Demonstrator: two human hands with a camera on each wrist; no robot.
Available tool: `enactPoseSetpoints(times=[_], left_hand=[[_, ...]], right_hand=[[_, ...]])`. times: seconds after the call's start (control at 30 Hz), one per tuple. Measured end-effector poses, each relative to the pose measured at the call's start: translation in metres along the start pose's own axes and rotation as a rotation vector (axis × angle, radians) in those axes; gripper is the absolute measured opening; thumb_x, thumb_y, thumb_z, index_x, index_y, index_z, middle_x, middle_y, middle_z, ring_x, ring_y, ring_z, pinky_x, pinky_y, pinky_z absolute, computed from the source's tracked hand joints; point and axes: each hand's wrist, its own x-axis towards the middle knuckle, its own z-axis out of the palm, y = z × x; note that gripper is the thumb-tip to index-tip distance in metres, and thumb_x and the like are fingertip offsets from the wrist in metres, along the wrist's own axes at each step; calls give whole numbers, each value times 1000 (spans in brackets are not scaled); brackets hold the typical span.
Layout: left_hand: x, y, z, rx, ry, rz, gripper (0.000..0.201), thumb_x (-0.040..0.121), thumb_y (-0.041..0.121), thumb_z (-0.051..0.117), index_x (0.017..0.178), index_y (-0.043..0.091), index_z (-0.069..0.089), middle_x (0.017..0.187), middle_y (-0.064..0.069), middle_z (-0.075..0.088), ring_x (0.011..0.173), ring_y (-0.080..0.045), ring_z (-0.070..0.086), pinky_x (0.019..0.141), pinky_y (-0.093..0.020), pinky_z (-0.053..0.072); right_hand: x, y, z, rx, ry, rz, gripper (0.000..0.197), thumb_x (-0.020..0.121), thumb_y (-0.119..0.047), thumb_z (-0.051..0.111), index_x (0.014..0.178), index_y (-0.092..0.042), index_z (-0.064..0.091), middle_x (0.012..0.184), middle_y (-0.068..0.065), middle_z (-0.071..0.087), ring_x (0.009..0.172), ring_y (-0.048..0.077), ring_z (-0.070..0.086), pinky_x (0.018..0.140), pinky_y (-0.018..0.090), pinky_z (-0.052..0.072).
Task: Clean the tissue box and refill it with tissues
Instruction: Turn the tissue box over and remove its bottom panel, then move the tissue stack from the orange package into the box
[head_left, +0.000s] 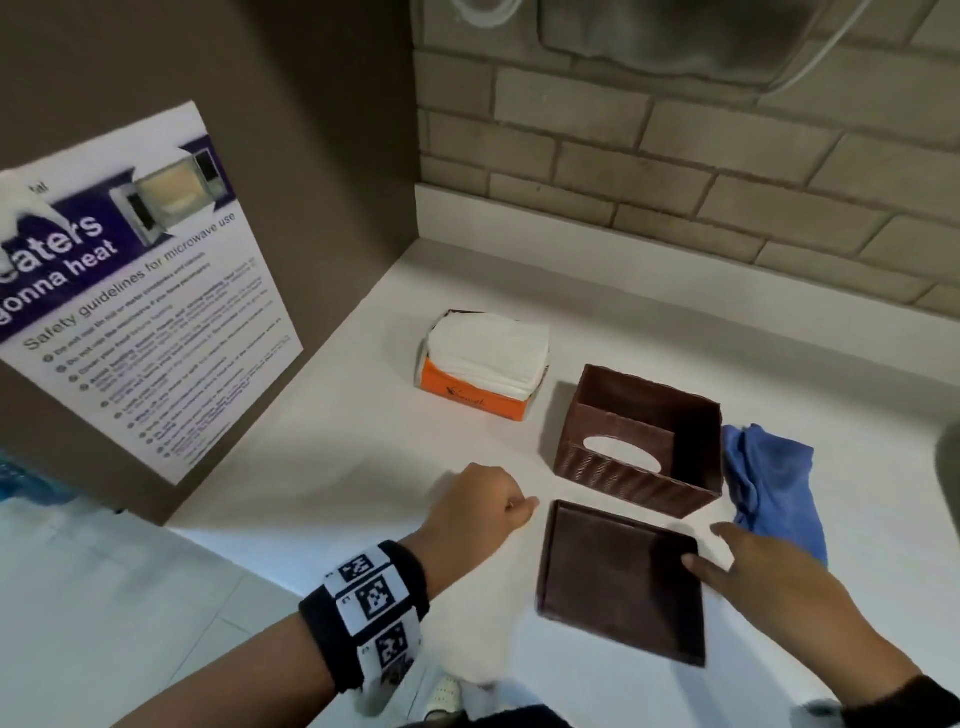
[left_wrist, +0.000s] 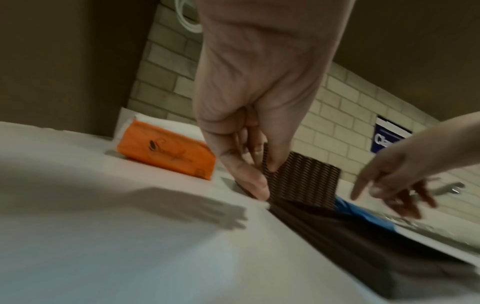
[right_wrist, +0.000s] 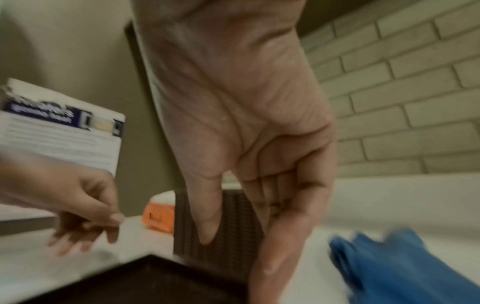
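The brown ribbed tissue box stands upside down on the white counter, open side up, its oval slot showing at the bottom. Its flat brown base panel lies just in front of it. An orange pack of white tissues sits behind and to the left. My left hand hovers left of the panel, fingers loosely curled, holding nothing. My right hand is spread at the panel's right edge with the thumb over it; whether it touches I cannot tell. A crumpled blue cloth lies right of the box.
A brown side panel with a microwave safety poster walls off the left. A brick wall runs behind the counter. The counter's front edge drops to a tiled floor at lower left.
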Motion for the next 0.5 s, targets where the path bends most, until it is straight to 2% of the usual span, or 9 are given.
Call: enactPoseSetpoints(times=[0.07, 0.13, 0.2, 0.23, 0.3, 0.37, 0.43, 0.5], left_hand=[[8, -11, -22, -71, 110, -32, 46, 87, 36, 53, 50, 12, 41, 54, -12, 56, 60, -28, 63, 67, -39, 52], [20, -20, -46, -144, 212, -46, 34, 89, 23, 57, 56, 14, 54, 59, -9, 59, 65, -27, 62, 67, -36, 50], [34, -23, -70, -180, 314, -34, 21, 89, 18, 55, 79, 10, 72, 78, -12, 71, 80, -29, 67, 75, -33, 49], [41, -22, -80, -179, 360, -30, 23, 90, 18, 54, 94, 8, 74, 93, -12, 74, 92, -27, 68, 82, -29, 48], [59, -21, -96, -188, 403, -46, 30, 94, 14, 51, 117, 6, 68, 116, -13, 69, 109, -25, 64, 94, -25, 42], [80, -23, -103, -166, 385, -89, 35, 97, 13, 46, 128, 5, 59, 125, -16, 63, 117, -28, 58, 99, -28, 39], [102, -29, -105, -118, 327, -154, 38, 99, 17, 42, 132, 4, 53, 129, -19, 59, 121, -31, 54, 101, -34, 41], [118, -33, -104, -41, 264, -207, 37, 99, 19, 39, 128, 0, 52, 125, -22, 59, 118, -36, 54, 96, -40, 45]], right_hand=[[-13, -17, -27, 39, 5, -91, 39, 92, -53, 45, 123, -31, 55, 65, -19, 55, 78, 7, 62, 74, 20, 50], [-20, -39, -55, 165, 25, -178, 29, 91, -49, 49, 116, -37, 59, 63, -22, 53, 73, 3, 59, 69, 16, 46], [-16, -64, -78, 332, 71, -268, 29, 90, -45, 52, 116, -35, 60, 79, -21, 62, 79, 4, 62, 71, 17, 43], [-8, -77, -85, 390, 101, -304, 29, 91, -42, 52, 118, -33, 59, 89, -18, 65, 85, 7, 62, 76, 20, 43], [16, -105, -96, 503, 131, -351, 34, 94, -35, 51, 126, -25, 55, 107, -7, 68, 99, 16, 63, 89, 27, 46], [46, -131, -100, 672, 102, -317, 42, 95, -29, 49, 135, -16, 48, 121, 4, 64, 112, 23, 59, 100, 37, 46], [77, -153, -99, 702, 64, -245, 47, 97, -25, 45, 140, -9, 40, 133, 8, 56, 123, 25, 52, 104, 37, 41], [105, -169, -94, 664, 25, -186, 43, 97, -22, 43, 135, -3, 43, 133, 14, 55, 122, 30, 51, 102, 38, 41]])
